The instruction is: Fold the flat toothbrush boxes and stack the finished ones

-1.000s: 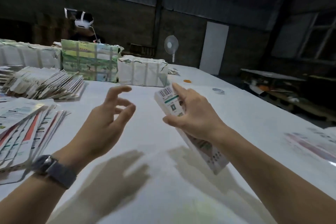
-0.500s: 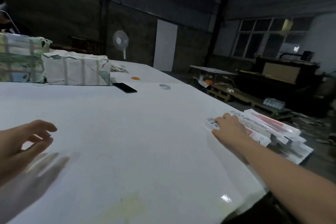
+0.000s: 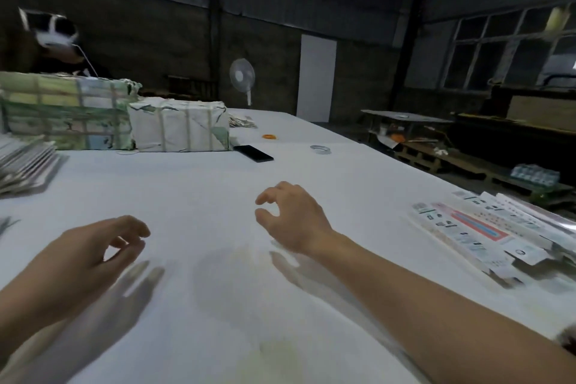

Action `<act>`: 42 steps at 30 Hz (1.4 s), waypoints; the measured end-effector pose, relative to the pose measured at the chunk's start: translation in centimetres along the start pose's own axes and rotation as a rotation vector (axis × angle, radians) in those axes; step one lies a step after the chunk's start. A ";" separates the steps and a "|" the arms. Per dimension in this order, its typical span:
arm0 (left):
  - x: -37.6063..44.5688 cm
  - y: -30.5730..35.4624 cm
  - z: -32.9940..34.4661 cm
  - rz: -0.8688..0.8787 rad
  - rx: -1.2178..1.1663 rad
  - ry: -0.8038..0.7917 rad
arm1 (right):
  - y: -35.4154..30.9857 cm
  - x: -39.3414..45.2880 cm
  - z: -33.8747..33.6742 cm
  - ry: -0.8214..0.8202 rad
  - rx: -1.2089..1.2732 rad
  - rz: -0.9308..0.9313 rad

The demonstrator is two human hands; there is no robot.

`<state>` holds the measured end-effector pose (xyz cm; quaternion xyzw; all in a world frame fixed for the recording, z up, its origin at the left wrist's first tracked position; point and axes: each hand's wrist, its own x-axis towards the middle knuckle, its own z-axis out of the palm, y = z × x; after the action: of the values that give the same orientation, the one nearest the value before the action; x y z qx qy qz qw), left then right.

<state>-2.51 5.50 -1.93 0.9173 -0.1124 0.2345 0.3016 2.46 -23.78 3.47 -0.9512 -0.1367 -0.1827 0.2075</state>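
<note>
- Left hand (image 3: pixel 90 254) and right hand (image 3: pixel 294 217) hover over white bench (image 3: pixel 202 190); fingers loosely curled, apart, holding nothing.
- Folded toothbrush boxes (image 3: pixel 486 234) stacked at bench's right edge.
- Flat boxes (image 3: pixel 25 165) piled far left.

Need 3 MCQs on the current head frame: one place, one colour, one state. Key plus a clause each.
1. Where is the black phone?
A. beside the white wrapped bundle
B. on the finished boxes
C. in the left hand

2. What colour is the small ring far up the table?
A. blue
B. orange
C. black

3. What is the right hand doing?
A. holding a box
B. pressing the phone
C. holding nothing

Key: 1 A, it lies by the bundle's right end. 2 B, plainly orange. 3 C, fingers loosely curled, no grip; the finished boxes lie apart.
</note>
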 end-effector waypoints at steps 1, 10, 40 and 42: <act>0.6 0.8 -1.1 -0.008 0.020 -0.042 | -2.3 0.4 1.2 -0.007 0.082 -0.041; 2.4 -1.6 -4.3 -0.225 0.397 0.016 | -14.0 1.5 10.1 0.046 0.433 -0.224; 2.7 3.0 -7.9 -0.053 -0.230 0.346 | -14.5 1.8 9.9 0.055 1.031 -0.195; 2.7 3.6 -7.4 -0.138 -0.564 0.250 | -15.0 2.2 9.3 0.055 1.078 -0.203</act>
<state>-4.15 6.97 6.45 0.7670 -0.0726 0.2842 0.5707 2.14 -6.10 1.65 -0.6870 -0.2968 -0.1307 0.6503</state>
